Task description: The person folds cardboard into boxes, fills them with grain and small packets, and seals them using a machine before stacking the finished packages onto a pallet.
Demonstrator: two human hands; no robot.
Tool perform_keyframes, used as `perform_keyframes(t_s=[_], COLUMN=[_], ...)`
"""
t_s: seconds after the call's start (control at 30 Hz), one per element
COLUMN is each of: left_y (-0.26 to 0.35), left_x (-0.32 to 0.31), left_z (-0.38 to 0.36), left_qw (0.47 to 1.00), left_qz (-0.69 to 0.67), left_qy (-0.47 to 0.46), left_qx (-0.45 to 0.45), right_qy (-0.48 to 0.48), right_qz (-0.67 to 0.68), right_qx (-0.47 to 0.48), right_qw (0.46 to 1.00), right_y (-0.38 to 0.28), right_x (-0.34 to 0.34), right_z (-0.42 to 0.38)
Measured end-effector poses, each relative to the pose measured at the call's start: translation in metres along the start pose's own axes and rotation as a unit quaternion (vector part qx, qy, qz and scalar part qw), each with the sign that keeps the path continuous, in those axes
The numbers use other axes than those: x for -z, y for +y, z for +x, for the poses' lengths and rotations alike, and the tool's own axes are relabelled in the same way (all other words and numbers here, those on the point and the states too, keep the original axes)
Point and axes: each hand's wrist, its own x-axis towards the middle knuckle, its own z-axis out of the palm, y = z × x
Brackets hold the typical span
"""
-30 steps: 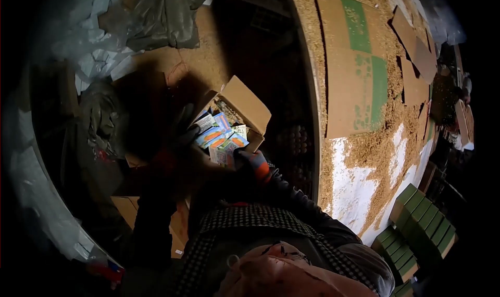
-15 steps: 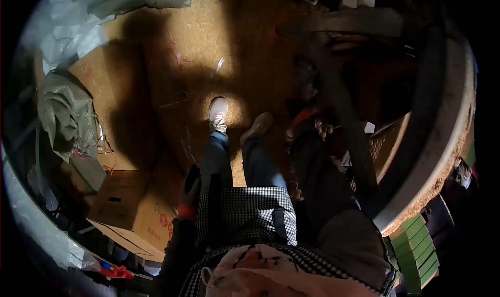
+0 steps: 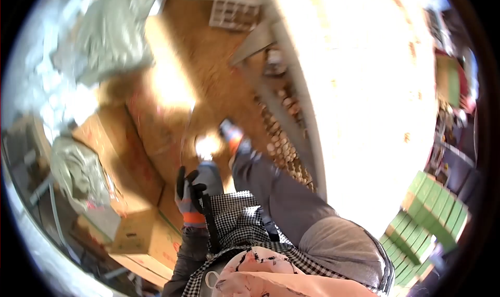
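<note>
My left hand [image 3: 189, 192], in a grey and black glove with an orange cuff band, hangs beside the checked apron [image 3: 234, 213]. Its fingers are loosely bent and apart, with nothing in them. Stretched forward past my legs, my right hand [image 3: 230, 132] wears the same kind of glove. Motion smears its fingers, and I cannot tell whether they hold anything. Below it shows a light shoe [image 3: 205, 147] on the brown floor. Right of that hand, many small round pale pieces [image 3: 281, 146] lie in a heap under the table's edge.
A large, brightly lit table [image 3: 364, 89] fills the right side. Stacked green blocks [image 3: 435, 208] stand beyond its near corner. On the left are a cardboard box [image 3: 143, 239], flat cardboard [image 3: 120, 156] and grey-green plastic sacks [image 3: 117, 36]. A white grid tray [image 3: 234, 15] lies ahead.
The view has turned and brightened, and the table now fills the right side. My right hand has moved left, away from beneath the table. My left hand has come into clearer sight.
</note>
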Motion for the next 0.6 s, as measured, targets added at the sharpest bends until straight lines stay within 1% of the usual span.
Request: perform_keyframes(t_s=[0.03, 0.07, 0.1, 0.13, 0.17, 0.2, 0.23, 0.3, 0.33, 0.37, 0.4, 0.43, 0.47, 0.53, 0.57, 0.6], left_y=[0.022, 0.042, 0.071, 0.096, 0.126, 0.152, 0.168, 0.176, 0.172, 0.160, 0.139, 0.117, 0.115, 0.112, 0.108, 0.102], left_x=[-0.013, -0.026, -0.042, -0.056, -0.082, -0.107, -0.129, -0.183, -0.208, -0.235, -0.251, -0.267, -0.284, -0.311, -0.326, -0.325], left_z=[-0.006, -0.013, -0.024, -0.035, -0.048, -0.063, -0.078, -0.095, -0.101, -0.103, -0.091, -0.080, -0.084, -0.088, -0.088, -0.056], left_qw=[0.997, 0.987, 0.979, 0.972, 0.971, 0.970, 0.964, 0.942, 0.924, 0.914, 0.903, 0.889, 0.912, 0.952, 0.965, 0.969], left_qz=[-0.014, -0.031, -0.010, -0.053, -0.039, -0.021, -0.027, -0.028, -0.037, -0.042, -0.007, 0.026, 0.023, 0.024, 0.026, 0.031], left_qy=[0.022, 0.039, 0.019, -0.042, -0.068, -0.094, -0.174, -0.306, -0.367, -0.397, -0.411, -0.419, -0.382, -0.299, -0.258, -0.242], left_qx=[-0.075, -0.151, -0.204, -0.226, -0.225, -0.222, -0.200, -0.136, -0.098, -0.076, -0.129, -0.182, -0.147, -0.066, -0.026, -0.027], right_qy=[-0.022, -0.021, -0.005, 0.029, 0.056, 0.178, 0.184, 0.389, 0.464, 0.547, 0.549, 0.516, 0.509, 0.494, 0.421, 0.400], right_qz=[0.016, 0.032, 0.022, -0.006, -0.143, -0.202, -0.180, -0.228, -0.011, -0.066, -0.104, -0.138, -0.174, -0.255, -0.196, -0.183], right_qx=[0.087, 0.216, 0.354, 0.483, 0.553, 0.632, 0.648, 0.500, 0.474, 0.418, 0.339, 0.194, 0.147, 0.111, 0.068, 0.066], right_qw=[0.996, 0.976, 0.935, 0.875, 0.819, 0.727, 0.717, 0.740, 0.749, 0.722, 0.757, 0.823, 0.830, 0.824, 0.883, 0.896], right_y=[-0.021, -0.045, -0.073, -0.102, -0.128, -0.152, -0.178, -0.174, -0.168, -0.150, -0.135, -0.124, -0.105, -0.115, -0.132, -0.134], right_x=[-0.009, -0.002, 0.017, 0.043, 0.078, 0.117, 0.168, 0.255, 0.290, 0.340, 0.378, 0.404, 0.422, 0.427, 0.433, 0.443], right_z=[-0.061, -0.130, -0.197, -0.263, -0.319, -0.364, -0.399, -0.430, -0.426, -0.400, -0.385, -0.371, -0.338, -0.344, -0.362, -0.361])
